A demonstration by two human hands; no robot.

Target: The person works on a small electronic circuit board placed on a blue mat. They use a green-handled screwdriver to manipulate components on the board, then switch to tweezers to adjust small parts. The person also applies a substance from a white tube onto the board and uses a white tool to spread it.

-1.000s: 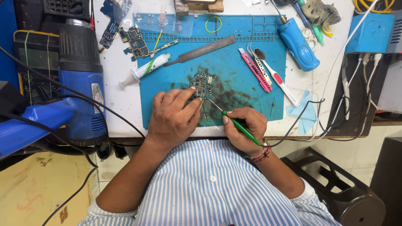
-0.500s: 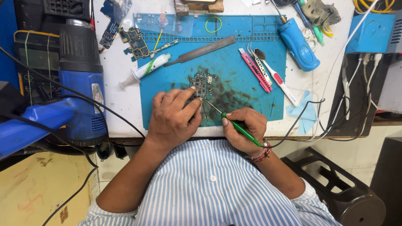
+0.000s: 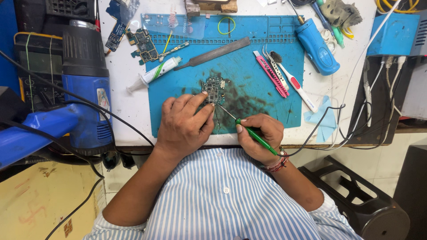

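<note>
We see our left hand (image 3: 184, 124) pressing down a small circuit board (image 3: 213, 89) on the blue mat (image 3: 262, 62), near the worktop's front edge. Our right hand (image 3: 260, 135) grips a green soldering iron (image 3: 254, 134). Its thin tip is hard to make out.

Lighting is bright and even, apparently from overhead. Shadows are soft and short; the left hand (image 3: 184, 126) throws a faint one on the blue mat (image 3: 267, 58). Mild sheen shows on the white table (image 3: 124, 111) near its far edge. Focus is sharp at centre. Straight edges bow slightly toward the corners.
</note>
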